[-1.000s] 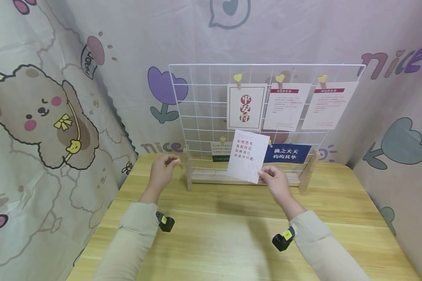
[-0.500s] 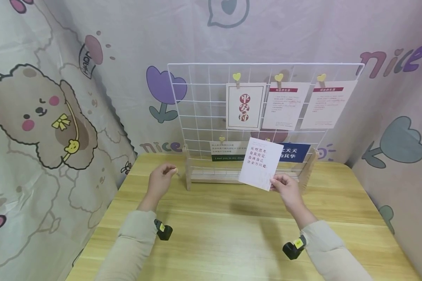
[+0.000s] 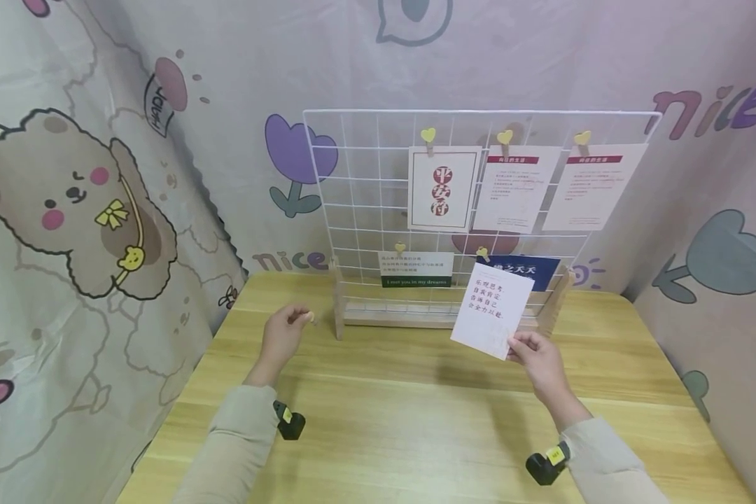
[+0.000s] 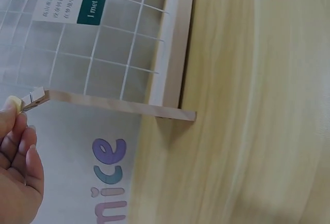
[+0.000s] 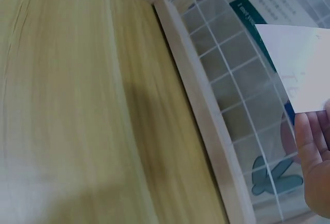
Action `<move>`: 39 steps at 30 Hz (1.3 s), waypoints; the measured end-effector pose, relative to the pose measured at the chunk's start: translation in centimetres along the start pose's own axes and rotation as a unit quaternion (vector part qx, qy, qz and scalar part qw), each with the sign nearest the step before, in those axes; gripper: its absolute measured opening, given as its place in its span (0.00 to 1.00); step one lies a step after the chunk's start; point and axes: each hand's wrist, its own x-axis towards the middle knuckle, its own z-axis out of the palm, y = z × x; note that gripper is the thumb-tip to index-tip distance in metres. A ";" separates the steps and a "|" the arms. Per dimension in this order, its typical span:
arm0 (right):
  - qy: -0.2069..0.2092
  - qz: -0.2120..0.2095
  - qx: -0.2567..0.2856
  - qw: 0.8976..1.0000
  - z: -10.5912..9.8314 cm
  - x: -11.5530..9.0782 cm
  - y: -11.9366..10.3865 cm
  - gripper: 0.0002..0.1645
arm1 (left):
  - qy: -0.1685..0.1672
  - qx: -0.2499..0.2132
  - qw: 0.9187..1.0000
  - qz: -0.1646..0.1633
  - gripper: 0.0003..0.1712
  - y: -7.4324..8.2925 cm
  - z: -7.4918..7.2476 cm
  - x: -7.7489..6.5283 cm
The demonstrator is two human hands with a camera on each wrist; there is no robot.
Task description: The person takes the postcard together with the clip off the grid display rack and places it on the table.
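My left hand (image 3: 281, 341) pinches a small wooden clothespin (image 4: 34, 99) with a yellow heart on it, left of the rack and above the table. Between thumb and fingers, my right hand (image 3: 540, 360) holds a white card (image 3: 493, 311) with dark red writing by its lower right corner. The card hangs in the air before the white wire grid rack (image 3: 365, 210) and hides part of a navy card (image 3: 544, 271). In the right wrist view only some fingers (image 5: 308, 139) and part of the card show.
On the rack, yellow heart clothespins hold a framed-print card (image 3: 442, 189), two white cards with red bands (image 3: 515, 189), and a green-and-white card (image 3: 416, 269). The rack's wooden base (image 4: 174, 44) stands on the wooden table (image 3: 378, 420), with printed curtains behind.
My right hand has moved right and down, toward me, with the white card, uncovering the green-and-white card. My left hand has drawn slightly down and left, still pinching the clothespin.
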 end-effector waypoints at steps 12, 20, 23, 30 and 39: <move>0.055 0.054 -0.016 0.997 -3.5 -2.4 -0.4 0.16 | 0.002 -0.004 1.000 -0.029 0.13 -2.1 0.4 -0.7; 0.076 0.092 -0.005 0.993 -5.3 -4.6 -1.1 0.12 | 0.000 -0.001 0.999 -0.038 0.12 -4.0 1.2 -1.5; 0.069 0.095 0.005 0.993 -5.4 -5.5 -1.6 0.11 | -0.001 -0.006 0.999 -0.045 0.12 -4.4 1.5 -1.9; 0.124 0.126 -0.040 0.983 -5.3 -6.9 -1.5 0.14 | -0.012 -0.024 0.997 -0.066 0.12 -5.6 2.1 -2.5; 0.157 0.174 -0.056 0.971 -5.2 -8.0 -1.3 0.13 | -0.021 -0.015 0.996 -0.082 0.13 -7.1 2.6 -3.1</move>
